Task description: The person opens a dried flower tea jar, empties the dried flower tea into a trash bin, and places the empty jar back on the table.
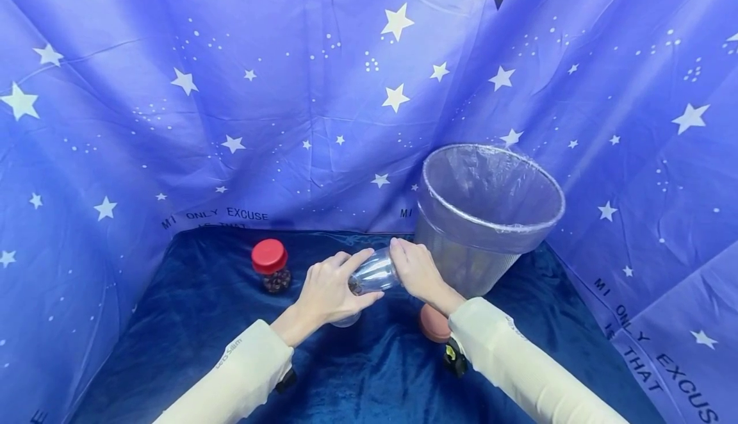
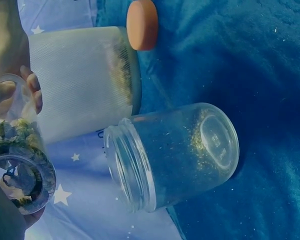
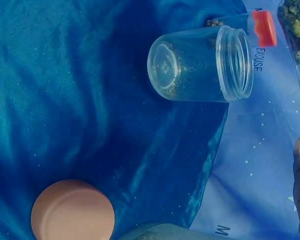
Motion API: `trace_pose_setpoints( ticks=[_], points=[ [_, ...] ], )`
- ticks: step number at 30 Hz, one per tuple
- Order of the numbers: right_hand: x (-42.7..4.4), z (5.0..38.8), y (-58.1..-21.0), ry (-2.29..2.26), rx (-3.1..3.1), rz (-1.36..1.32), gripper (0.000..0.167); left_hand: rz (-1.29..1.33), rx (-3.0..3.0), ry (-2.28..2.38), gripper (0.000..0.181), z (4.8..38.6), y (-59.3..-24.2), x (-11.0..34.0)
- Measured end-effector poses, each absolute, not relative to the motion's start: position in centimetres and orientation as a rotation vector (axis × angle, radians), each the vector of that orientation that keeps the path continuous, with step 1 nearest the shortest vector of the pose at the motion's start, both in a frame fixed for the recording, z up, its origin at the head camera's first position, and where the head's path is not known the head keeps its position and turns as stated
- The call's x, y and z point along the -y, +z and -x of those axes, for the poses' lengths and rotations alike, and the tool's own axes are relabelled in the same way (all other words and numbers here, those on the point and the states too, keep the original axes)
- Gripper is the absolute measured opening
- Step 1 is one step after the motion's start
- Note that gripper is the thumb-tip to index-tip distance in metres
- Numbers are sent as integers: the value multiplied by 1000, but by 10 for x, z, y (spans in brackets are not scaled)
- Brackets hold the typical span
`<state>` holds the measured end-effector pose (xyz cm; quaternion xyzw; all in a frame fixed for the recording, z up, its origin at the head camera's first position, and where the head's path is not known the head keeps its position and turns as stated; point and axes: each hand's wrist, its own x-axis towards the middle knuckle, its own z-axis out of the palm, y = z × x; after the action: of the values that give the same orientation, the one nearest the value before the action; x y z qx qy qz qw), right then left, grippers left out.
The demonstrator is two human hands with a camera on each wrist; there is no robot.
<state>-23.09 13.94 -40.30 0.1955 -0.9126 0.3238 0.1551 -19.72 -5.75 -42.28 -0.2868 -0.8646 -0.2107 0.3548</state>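
Your left grip is clamped around the lower end of the clear cup, your right grip around its raised end, the cup tilted above the table between the red-lidded jar and the bin. Hold firmly but lightly, since its wall may flex, and turn it slowly so the dried leaves don't spill. Mind the open jar below, on the near side.

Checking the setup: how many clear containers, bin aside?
3: a held container, between left hand and right hand; an open jar, on the cloth below; a red-lidded jar, further left. More may hide behind the bin.
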Motion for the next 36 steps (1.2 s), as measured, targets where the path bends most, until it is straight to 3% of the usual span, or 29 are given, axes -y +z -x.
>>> trace_pose_setpoints(
  ticks=[17, 36],
  points=[
    [-146, 229, -407, 840, 2508, -663, 35, 729, 2392, -766, 70, 195, -418, 54],
    [-148, 228, -405, 748, 2368, -870, 32, 652, 2739, -1640, 57, 205, -402, 67]
  ],
)
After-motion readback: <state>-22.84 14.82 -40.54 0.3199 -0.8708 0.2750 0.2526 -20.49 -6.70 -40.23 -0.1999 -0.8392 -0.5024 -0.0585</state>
